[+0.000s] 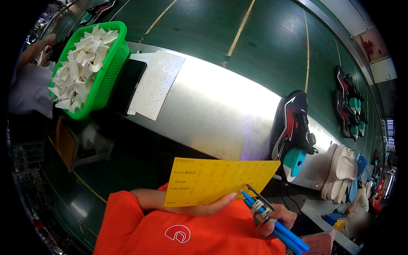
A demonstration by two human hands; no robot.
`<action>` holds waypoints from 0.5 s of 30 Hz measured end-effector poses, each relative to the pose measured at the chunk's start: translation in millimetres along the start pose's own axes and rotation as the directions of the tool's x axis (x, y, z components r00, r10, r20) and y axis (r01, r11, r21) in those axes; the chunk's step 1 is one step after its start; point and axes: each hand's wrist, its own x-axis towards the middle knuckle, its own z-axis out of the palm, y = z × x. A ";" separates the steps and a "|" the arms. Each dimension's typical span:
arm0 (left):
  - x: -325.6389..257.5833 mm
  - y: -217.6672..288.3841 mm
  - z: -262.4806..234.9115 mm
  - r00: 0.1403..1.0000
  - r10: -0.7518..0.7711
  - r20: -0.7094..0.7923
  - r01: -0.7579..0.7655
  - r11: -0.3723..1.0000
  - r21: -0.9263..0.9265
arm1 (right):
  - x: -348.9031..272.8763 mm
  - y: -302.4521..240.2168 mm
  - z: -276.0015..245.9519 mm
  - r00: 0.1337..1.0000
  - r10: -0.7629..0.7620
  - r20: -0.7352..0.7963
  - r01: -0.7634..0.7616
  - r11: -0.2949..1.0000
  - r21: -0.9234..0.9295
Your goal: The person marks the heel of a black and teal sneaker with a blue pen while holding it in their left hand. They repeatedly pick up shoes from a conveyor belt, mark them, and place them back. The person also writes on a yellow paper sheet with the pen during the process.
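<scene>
A yellow printed card point(216, 180) is held up in front of my orange shirt. My left hand point(216, 205) grips its lower edge, with fingers behind and under it. My right hand point(278, 217) is closed round a bundle of blue pens point(290, 236) and a thin dark pen-like stick point(258, 195), bound together with pale bands. The bundle's upper tips come close to the card's lower right part; I cannot tell whether they touch. Beyond the card, a black and red sports shoe point(290, 127) with a teal and white sole part stands on the metal bench point(221, 102).
A green basket point(111, 72) of white scraps sits on the bench's left, beside a black tray point(127, 87) and a white perforated sheet point(158, 83). Cream shoe soles point(340, 172) stand at right. More shoes point(348, 104) rest on the green surface beyond. People work left and right.
</scene>
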 end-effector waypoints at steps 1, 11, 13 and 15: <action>0.1 -3.1 0.3 1.000 0.009 -0.008 -0.009 1.000 -0.028 | -0.8 0.0 -1.2 1.000 0.011 0.008 -0.011 1.000 0.012; -2.0 -20.4 2.2 0.997 0.035 0.068 -0.009 0.936 -0.352 | -0.4 -5.9 5.7 0.993 0.085 -0.084 -0.089 0.995 -0.044; 0.1 -19.2 0.0 0.998 0.023 0.060 -0.003 0.947 -0.321 | -0.1 -6.6 5.2 0.993 0.088 -0.074 -0.092 0.994 -0.051; 1.9 -18.2 -0.4 0.999 0.049 0.013 -0.045 0.980 -0.194 | 1.8 -6.9 3.2 0.996 0.082 -0.034 -0.084 0.994 -0.063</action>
